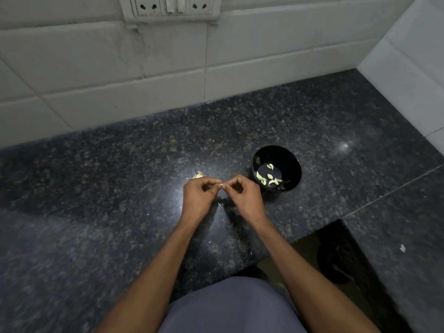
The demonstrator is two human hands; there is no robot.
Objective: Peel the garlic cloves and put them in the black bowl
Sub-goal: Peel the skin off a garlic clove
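Both wrists bent inward, left hand [199, 194] and right hand [242, 193] pinch one garlic clove [222, 186]; black bowl [276, 168] at two o'clock.

Kitchen: granite counter [120, 188], tiled wall [96, 80], sockets [169, 6].

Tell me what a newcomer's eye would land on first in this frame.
First, the two hands meeting mid-counter: the left hand and right hand pinch a small garlic clove between their fingertips. Just to their right stands the black bowl on the dark granite counter, with several pale peeled cloves in it. A small pile of garlic bits lies just beyond the left hand.
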